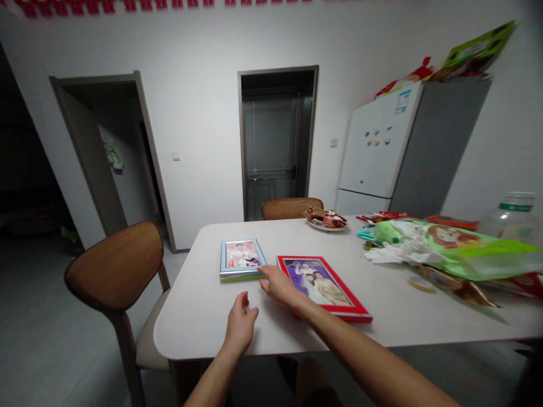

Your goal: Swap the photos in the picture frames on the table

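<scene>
A light-blue picture frame (pixel 242 255) lies flat on the white table, with a green edge showing beneath its near side. My right hand (pixel 278 285) reaches to the near right corner of this frame, index finger stretched out; it appears to touch the corner, though I cannot tell for sure. Just right of that hand lies a red picture frame (pixel 326 288) holding a photo of people, and my right forearm covers its near left part. My left hand (pixel 241 325) hovers near the table's front edge, fingers loosely curved and thumb apart, holding nothing.
The white table (pixel 190 305) has a plate of snacks (pixel 328 219) at its far side. On the right are a green plastic bag (pixel 458 249), crumpled tissue, wrappers and a large clear bottle (pixel 511 217). Wooden chairs stand left (pixel 123 265) and behind (pixel 291 208); a fridge (pixel 377 141) stands behind right.
</scene>
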Available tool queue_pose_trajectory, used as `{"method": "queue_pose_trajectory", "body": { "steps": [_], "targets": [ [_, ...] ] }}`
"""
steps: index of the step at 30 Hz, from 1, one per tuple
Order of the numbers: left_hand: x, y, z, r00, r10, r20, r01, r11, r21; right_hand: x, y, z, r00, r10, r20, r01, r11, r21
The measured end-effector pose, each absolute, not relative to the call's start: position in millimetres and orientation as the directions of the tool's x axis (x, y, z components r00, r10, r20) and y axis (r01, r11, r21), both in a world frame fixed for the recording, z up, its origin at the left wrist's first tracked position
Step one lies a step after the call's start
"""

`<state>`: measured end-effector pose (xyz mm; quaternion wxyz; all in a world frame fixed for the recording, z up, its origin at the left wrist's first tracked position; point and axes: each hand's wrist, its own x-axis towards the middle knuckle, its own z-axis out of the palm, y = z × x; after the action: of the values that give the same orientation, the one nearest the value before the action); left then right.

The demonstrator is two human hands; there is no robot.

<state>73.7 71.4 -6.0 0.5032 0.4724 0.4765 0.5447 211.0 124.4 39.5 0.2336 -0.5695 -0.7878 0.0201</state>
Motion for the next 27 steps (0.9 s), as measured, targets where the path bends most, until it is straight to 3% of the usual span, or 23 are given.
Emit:
{"method": "queue_pose_trajectory", "body": {
  "steps": [11, 15, 18, 21, 23, 25, 27],
  "targets": [
    [45.1, 73.6, -1.3, -0.136, 0.975, -0.177, -0.389, 0.112, 0.914, 153.4, 140.5, 35.9, -0.328, 0.89, 0.316, 0.907, 0.39, -0.157],
    [44.2, 72.3, 6.7, -0.139, 0.98, -0.14, -0.492, 0.054, 0.869, 145.3, 106.4, 39.4, -0.396, 0.848, 0.353, 0.86, 0.477, -0.182],
    [46.0, 64.2, 17.1, -0.199, 0.98, -0.022, -0.531, -0.088, 0.843, 140.9, 75.3, 42.2, -0.389, 0.82, 0.42, 0.786, 0.533, -0.314],
    [46.6, 47.7, 29.0, -0.27, 0.961, 0.067, -0.495, -0.198, 0.846, 142.5, 50.1, 46.9, -0.338, 0.811, 0.477, 0.616, 0.574, -0.54],
    [46.1, 32.6, 37.3, -0.285, 0.945, 0.161, -0.358, -0.26, 0.897, 147.6, 39.2, 52.5, -0.24, 0.844, 0.48, 0.398, 0.536, -0.744],
    [45.8, 16.3, 44.3, -0.231, 0.925, 0.301, -0.145, -0.339, 0.93, 155.1, 32.3, 60.0, -0.098, 0.923, 0.372, 0.099, 0.381, -0.919],
    [46.5, 1.2, 47.2, -0.11, 0.889, 0.444, 0.055, -0.441, 0.896, 163.9, 27.6, 67.0, -0.024, 0.982, 0.186, -0.209, 0.177, -0.962]
  ]
}}
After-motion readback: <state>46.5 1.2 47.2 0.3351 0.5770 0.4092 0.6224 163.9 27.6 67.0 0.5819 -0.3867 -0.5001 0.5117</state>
